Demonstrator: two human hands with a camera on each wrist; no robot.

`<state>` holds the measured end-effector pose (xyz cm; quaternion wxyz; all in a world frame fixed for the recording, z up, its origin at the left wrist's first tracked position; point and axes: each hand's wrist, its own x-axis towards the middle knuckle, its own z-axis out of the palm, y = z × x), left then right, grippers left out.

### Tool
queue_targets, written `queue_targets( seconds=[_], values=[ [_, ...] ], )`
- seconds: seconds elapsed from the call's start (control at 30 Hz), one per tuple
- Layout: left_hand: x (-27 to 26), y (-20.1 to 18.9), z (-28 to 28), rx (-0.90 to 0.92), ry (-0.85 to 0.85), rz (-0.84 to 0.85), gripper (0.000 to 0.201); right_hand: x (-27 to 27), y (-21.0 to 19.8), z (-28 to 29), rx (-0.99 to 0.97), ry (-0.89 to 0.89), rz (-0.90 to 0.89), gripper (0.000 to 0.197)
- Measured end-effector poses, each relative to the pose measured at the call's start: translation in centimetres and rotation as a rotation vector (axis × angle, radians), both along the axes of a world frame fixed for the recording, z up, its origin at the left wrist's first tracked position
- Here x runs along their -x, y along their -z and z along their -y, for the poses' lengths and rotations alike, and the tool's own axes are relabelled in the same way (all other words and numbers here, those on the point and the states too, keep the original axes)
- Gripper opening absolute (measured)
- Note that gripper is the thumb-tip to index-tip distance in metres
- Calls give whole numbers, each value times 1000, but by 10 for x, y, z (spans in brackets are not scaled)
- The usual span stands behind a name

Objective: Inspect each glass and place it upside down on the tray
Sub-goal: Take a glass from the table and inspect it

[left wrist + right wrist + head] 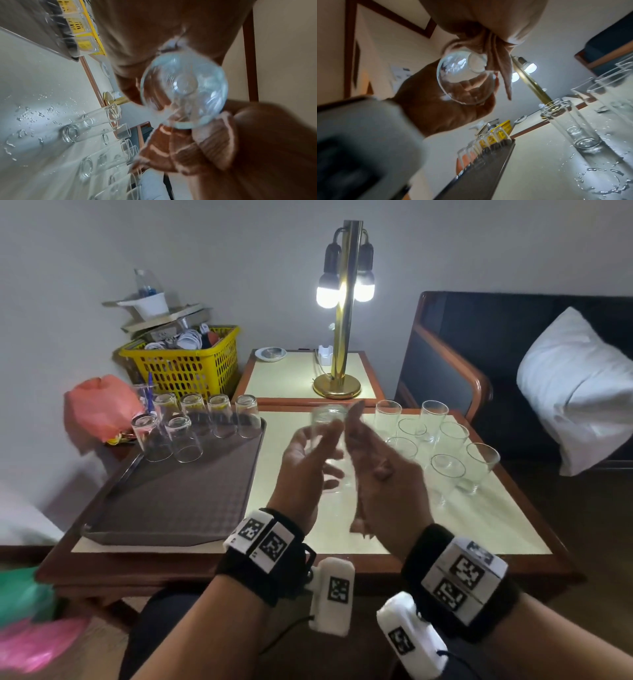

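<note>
Tumbler (330, 440) of clear glass, likely light, rigid, wet-slick and breakable, sits between left hand (305, 470) and right hand (383, 477), fingers loosely curled round its wall, the safest hold.

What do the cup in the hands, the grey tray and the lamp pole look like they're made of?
The held glass looks like clear, smooth glass: the fingers show straight through it.
The tray seems to be plastic or rubber-coated, dull grey-brown with a fine dimpled texture and no shine; which one is hard to tell.
The lamp pole looks like polished brass-coloured metal, mirroring the lit bulbs.
</note>
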<state>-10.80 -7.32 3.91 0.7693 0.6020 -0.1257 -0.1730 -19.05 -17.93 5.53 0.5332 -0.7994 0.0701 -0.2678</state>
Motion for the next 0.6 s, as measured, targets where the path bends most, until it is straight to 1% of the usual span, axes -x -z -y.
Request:
queue_targets(
  seconds=[0.03,0.07,0.13,0.17,0.2,0.23,0.27,0.3,0.33,0.37,0.4,0.43,0.47,0.5,0.53,0.6],
  values=[
    [0,-1,0,29,-18,-13,67,4,3,-5,47,-38,12,44],
    [0,0,0,39,5,-37,65,5,4,-6,62,-49,9,44],
    [1,-1,-1,6,126,-64,51,-1,1,3,-21,4,-41,43],
    [2,1,-1,-28,158,-41,51,-3,-2,8,-72,31,-50,42],
    [2,3,0,-40,136,-16,56,-4,-4,10,-81,43,-40,41],
    [1,3,1,-32,71,3,62,-3,-4,7,-45,46,-26,42],
    [-1,3,2,-4,12,-3,66,0,-1,2,12,15,-7,42],
    [-2,2,1,42,-10,-38,66,5,2,-5,57,-30,5,43],
    [0,2,0,61,11,-76,63,5,5,-6,82,-41,1,43],
    [0,2,-1,66,69,-115,57,2,4,-3,74,-18,-18,43],
    [1,1,-2,29,132,-112,49,-3,0,2,28,15,-41,43],
    [0,3,-1,-7,160,-83,46,-6,-3,7,-20,38,-49,43],
    [1,3,-1,-20,138,-46,50,-8,-5,9,-38,43,-49,44],
    [0,2,0,-1,77,-26,56,-7,-5,7,-15,43,-42,44],
    [-2,0,1,29,17,-22,60,-6,-2,2,33,26,-25,44],
    [-3,-2,0,81,3,-64,69,1,2,-6,81,-32,3,44]
  ],
)
